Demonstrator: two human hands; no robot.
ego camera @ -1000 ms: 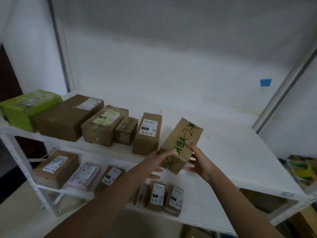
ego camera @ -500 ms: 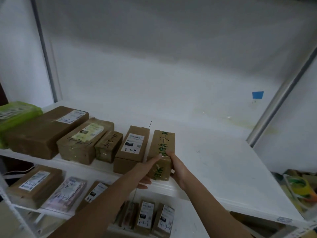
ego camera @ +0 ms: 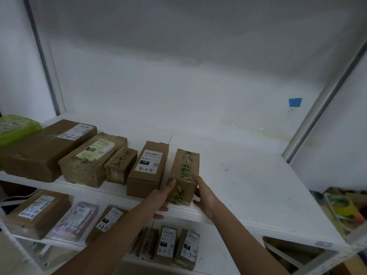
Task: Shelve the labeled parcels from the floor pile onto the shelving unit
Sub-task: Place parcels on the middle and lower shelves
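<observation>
The shelving unit (ego camera: 258, 185) was fitted with white shelves. The green-marked parcel (ego camera: 185, 171) was set on the upper shelf at its front edge, just beside the 4-2-71 box (ego camera: 148, 169), at that box's 3 o'clock. The parcel's near end was grasped by the right hand (ego camera: 204, 195) from 5 o'clock, thumb on top; the left hand (ego camera: 161, 197) was laid against it from 7 o'clock, fingers extended

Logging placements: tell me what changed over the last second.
The green-marked box, held tilted in the air, went forward and down onto the upper shelf, flat beside the 4-2-71 box. The left hand and right hand stay on its near end. The other parcels kept their places.
</observation>
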